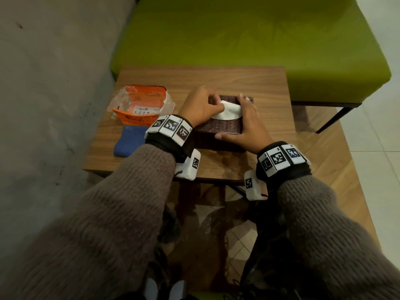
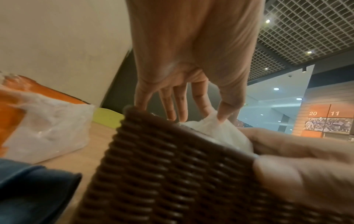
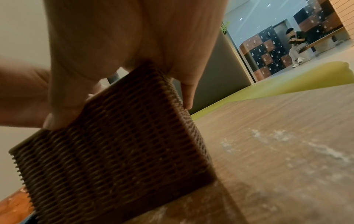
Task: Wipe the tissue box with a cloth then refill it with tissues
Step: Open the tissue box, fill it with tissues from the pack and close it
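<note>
The tissue box (image 1: pixel 225 124), dark brown and woven, is sitting on the small wooden table (image 1: pixel 270 89), right of centre. The right hand (image 1: pixel 246 124) is lying over its right end, thumb stretched along the near side and fingers reaching over the far edge, so the hand is clasping the box. The left hand (image 1: pixel 200 107) is hovering at the left end, thumb and forefinger pinching the white tissue (image 1: pixel 227 112) sticking up from the top slot. The box's long side is running left to right, slot facing up. Left of it, well apart, the orange tissue pack (image 1: pixel 140 105) is lying open, with the blue cloth (image 1: pixel 129 140) just in front, near the table's left edge. Bare tabletop is showing behind and right of the box.
</note>
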